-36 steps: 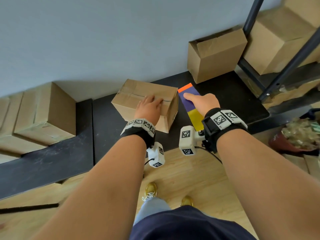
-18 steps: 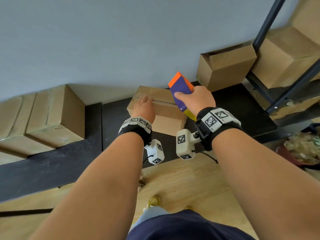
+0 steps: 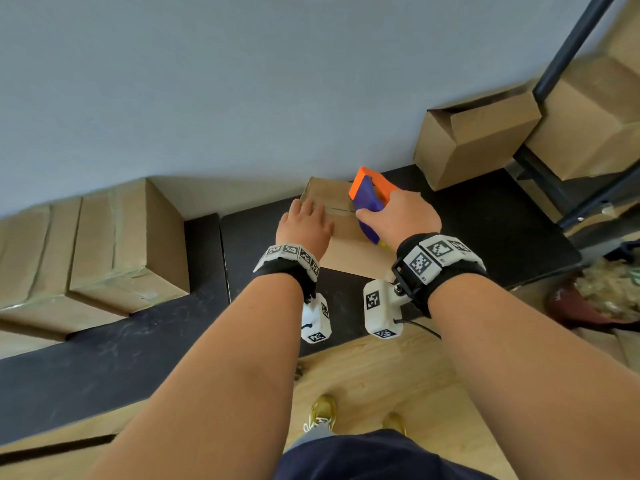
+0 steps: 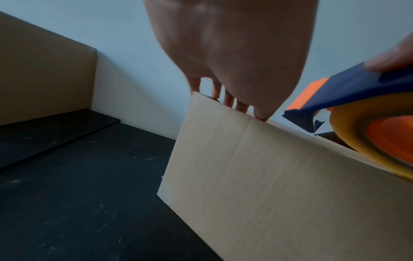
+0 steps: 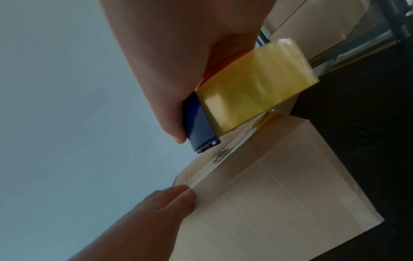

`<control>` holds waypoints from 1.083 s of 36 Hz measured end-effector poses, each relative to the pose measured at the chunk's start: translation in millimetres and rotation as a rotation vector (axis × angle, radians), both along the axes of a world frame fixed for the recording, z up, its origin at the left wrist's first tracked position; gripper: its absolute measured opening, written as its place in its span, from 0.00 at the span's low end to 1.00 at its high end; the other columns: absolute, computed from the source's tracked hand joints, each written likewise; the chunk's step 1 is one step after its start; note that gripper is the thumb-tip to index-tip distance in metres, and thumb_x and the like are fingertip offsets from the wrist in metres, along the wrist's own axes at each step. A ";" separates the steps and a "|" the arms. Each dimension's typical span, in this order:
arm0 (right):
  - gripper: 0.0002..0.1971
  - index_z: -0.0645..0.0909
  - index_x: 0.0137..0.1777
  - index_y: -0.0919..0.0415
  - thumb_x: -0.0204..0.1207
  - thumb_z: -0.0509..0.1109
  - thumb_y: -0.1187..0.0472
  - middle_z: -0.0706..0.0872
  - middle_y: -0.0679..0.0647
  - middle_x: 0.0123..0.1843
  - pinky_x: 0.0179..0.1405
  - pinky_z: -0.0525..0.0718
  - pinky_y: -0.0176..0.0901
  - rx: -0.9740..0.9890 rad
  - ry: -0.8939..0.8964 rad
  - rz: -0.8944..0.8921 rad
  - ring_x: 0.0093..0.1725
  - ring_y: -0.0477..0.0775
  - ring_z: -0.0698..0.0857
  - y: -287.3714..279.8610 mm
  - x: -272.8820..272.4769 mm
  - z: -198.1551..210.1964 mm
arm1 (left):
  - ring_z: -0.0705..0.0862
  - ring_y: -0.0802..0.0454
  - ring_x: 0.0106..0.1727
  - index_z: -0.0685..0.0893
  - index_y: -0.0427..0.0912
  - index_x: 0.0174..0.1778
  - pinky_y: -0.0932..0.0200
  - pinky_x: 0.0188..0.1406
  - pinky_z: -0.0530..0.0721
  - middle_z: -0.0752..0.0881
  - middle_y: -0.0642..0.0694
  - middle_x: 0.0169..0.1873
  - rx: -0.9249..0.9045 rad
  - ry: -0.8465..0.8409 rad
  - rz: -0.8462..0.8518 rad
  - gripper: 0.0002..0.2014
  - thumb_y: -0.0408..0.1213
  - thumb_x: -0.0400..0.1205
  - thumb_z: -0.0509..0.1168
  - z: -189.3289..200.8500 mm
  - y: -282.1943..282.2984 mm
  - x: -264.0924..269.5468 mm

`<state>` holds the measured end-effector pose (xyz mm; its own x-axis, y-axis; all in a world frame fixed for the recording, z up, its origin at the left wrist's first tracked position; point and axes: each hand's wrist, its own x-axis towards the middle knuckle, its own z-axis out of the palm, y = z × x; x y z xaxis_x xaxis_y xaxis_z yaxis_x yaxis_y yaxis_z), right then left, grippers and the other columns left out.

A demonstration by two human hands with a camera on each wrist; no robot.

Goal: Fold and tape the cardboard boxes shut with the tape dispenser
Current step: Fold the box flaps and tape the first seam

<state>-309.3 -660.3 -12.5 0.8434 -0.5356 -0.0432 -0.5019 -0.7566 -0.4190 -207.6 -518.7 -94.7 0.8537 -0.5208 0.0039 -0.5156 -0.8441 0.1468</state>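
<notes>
Tape dispenser [image 3: 367, 199] lifted off black table [image 3: 502, 237] by right hand [image 3: 398, 216], now over box [image 3: 341, 233] top.

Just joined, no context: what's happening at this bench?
A person is taping a cardboard box shut on the black bench. The left hand presses flat on the box top, holding the flaps down. The right hand grips the tape dispenser at the box's top seam. An untaped box sits beyond.

Looks like a packing or storage room. Stacks of sealed cardboard boxes [image 3: 104, 251] pushed against a plain grey wall [image 3: 242, 81], more on a dark metal rack [image 3: 568, 46], an open-topped box [image 3: 474, 140] on a scuffed black surface [image 3: 104, 358], wooden floor [image 3: 381, 375] underneath.
</notes>
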 end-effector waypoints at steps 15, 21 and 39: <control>0.18 0.70 0.33 0.54 0.75 0.68 0.44 0.77 0.51 0.32 0.27 0.66 0.43 0.123 -0.085 -0.144 0.31 0.49 0.75 -5.4 4.1 10.0 | 0.45 0.50 0.85 0.54 0.55 0.84 0.45 0.73 0.68 0.49 0.53 0.84 0.057 0.074 -0.032 0.25 0.49 0.89 0.41 0.0 -1.2 5.9; 0.17 0.75 0.36 0.59 0.72 0.69 0.44 0.77 0.53 0.31 0.28 0.69 0.45 0.347 -0.187 -0.272 0.30 0.55 0.77 -19.5 -0.6 23.8 | 0.67 0.37 0.67 0.75 0.49 0.69 0.49 0.37 0.72 0.72 0.42 0.65 0.319 -0.030 0.123 0.21 0.49 0.83 0.50 2.9 -6.5 -9.9; 0.25 0.81 0.39 0.62 0.68 0.74 0.37 0.81 0.60 0.35 0.36 0.74 0.47 0.648 -0.238 -0.243 0.35 0.57 0.80 -55.4 -34.2 25.0 | 0.80 0.44 0.52 0.82 0.38 0.57 0.53 0.48 0.76 0.84 0.39 0.55 -0.282 0.228 0.289 0.15 0.38 0.86 0.52 50.6 -41.4 -25.5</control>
<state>-343.4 -715.8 12.5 0.7299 -0.6380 -0.2452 -0.4638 -0.1988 -0.8633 -233.1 -560.2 -44.1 0.9591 -0.2673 -0.0933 -0.1933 -0.8592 0.4737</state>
